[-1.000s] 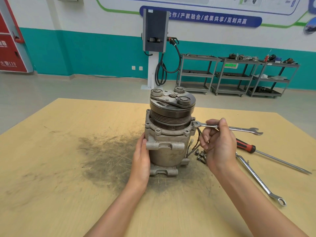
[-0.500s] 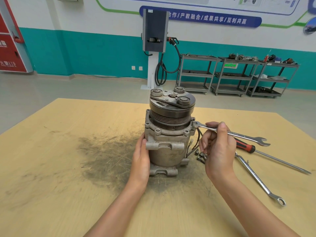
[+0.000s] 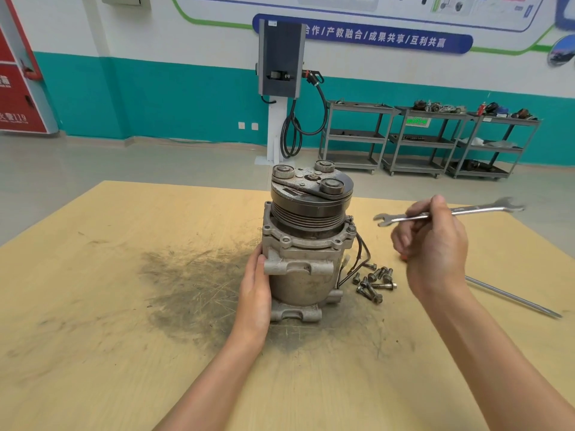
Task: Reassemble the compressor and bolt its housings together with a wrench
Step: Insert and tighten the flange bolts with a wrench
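Note:
The grey metal compressor (image 3: 303, 262) stands upright on the wooden table (image 3: 124, 321), its dark pulley and clutch plate on top. My left hand (image 3: 255, 293) rests flat against its left side with straight fingers. My right hand (image 3: 432, 247) grips a double open-end wrench (image 3: 485, 211) in the air to the right of the compressor, with the wrench's near jaw a short way off the housing's upper right bolt. Several loose bolts (image 3: 371, 281) lie on the table at the compressor's right foot.
A long screwdriver shaft (image 3: 513, 298) lies on the table to the right, partly behind my right forearm. A dark dirty smear (image 3: 193, 281) covers the table left of the compressor. Metal carts (image 3: 429, 141) and a charger post (image 3: 280, 88) stand far behind.
My right hand has pulled the wrench off the housing's upper right bolt and lifted it away to the right. The left hand has stayed on the compressor.

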Tool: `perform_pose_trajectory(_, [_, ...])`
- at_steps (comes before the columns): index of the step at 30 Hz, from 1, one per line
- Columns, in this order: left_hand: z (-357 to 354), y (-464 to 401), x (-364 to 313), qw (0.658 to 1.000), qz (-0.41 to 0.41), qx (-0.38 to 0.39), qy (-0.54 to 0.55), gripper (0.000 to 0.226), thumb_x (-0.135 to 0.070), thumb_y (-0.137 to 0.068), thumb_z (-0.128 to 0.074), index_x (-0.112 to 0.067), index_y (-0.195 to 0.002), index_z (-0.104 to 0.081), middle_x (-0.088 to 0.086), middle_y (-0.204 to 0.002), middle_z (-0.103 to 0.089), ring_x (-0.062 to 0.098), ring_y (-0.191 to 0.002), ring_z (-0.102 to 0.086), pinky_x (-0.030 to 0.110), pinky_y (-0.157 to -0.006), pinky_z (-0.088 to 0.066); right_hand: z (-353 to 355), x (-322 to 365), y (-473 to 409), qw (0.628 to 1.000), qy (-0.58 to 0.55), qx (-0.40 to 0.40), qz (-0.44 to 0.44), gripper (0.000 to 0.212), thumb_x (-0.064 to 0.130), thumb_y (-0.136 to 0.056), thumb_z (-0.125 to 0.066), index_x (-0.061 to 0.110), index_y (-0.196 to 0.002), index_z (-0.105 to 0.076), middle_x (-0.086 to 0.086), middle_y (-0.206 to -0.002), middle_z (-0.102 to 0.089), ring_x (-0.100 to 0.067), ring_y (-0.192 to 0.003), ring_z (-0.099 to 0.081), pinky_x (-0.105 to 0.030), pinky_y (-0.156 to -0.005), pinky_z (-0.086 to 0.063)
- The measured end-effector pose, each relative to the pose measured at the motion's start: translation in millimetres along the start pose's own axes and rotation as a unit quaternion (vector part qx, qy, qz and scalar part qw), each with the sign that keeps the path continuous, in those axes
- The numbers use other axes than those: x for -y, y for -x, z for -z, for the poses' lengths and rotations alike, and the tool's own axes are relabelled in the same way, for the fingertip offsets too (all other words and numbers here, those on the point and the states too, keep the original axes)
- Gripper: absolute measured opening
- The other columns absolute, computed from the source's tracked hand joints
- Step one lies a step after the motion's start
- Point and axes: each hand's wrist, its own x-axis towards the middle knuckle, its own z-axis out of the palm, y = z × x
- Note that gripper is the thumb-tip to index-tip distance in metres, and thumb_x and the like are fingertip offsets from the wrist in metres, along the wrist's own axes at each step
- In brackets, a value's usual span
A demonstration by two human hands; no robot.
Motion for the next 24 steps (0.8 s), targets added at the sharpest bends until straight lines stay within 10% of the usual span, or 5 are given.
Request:
perform_pose_trajectory(4, [-0.6,0.0,0.1,1.0,0.0,0.002,0.003,0.046,-0.041,-0.104,-0.035,-0.027,-0.147,-0.04,-0.01,-0.146,-0.048,0.006,-0.135,-0.042,0.038,-0.117,-0.031,40.9,9.3,-9.3,0.931,0.304,0.126,-0.159,0.048,0.032,-0.106,-0.031,0.006,-0.069,-0.048,-0.002,-0.035,-0.032,-0.016,-0.035,-0.029,-0.027,-0.043,-0.026])
perform_pose_trajectory(11, [-0.2,-1.5,1.2,1.0,-0.002,0.006,0.01,0.045,-0.041,-0.104,-0.035,-0.026,-0.146,-0.043,-0.008,-0.144,-0.051,0.007,-0.133,-0.045,0.04,-0.117,-0.032,85.3,-12.7,11.4,0.541,0.788,0.215,-0.201,0.043,0.043,-0.103,-0.031,0.015,-0.078,-0.052,0.001,-0.069,-0.059,-0.014,-0.051,-0.057,-0.024,-0.048,-0.038])
perform_pose_trajectory(17, [0.1,0.7,-0.6,1.0,-0.004,0.003,0.009,0.045,-0.04,-0.104,-0.034,-0.026,-0.146,-0.042,-0.008,-0.145,-0.05,0.006,-0.134,-0.043,0.037,-0.117,-0.031,101.7,-30.8,26.3,0.459,0.86,0.172,-0.144,0.039,0.039,-0.102,-0.028,0.021,-0.071,-0.045,0.008,-0.074,-0.048,-0.019,-0.077,-0.056,-0.027,-0.058,-0.036])
perform_pose_trajectory(24, [1.5,0.7,0.9,1.0,0.006,0.024,0.006,0.049,-0.048,-0.102,-0.033,-0.03,-0.147,-0.04,-0.01,-0.146,-0.048,0.005,-0.135,-0.042,0.038,-0.117,-0.031,88.1,-23.4,36.1,0.446,0.88,0.14,-0.085,0.043,0.057,-0.1,-0.023,0.026,-0.084,-0.049,0.008,-0.075,-0.045,-0.018,-0.09,-0.064,-0.029,-0.062,-0.038])
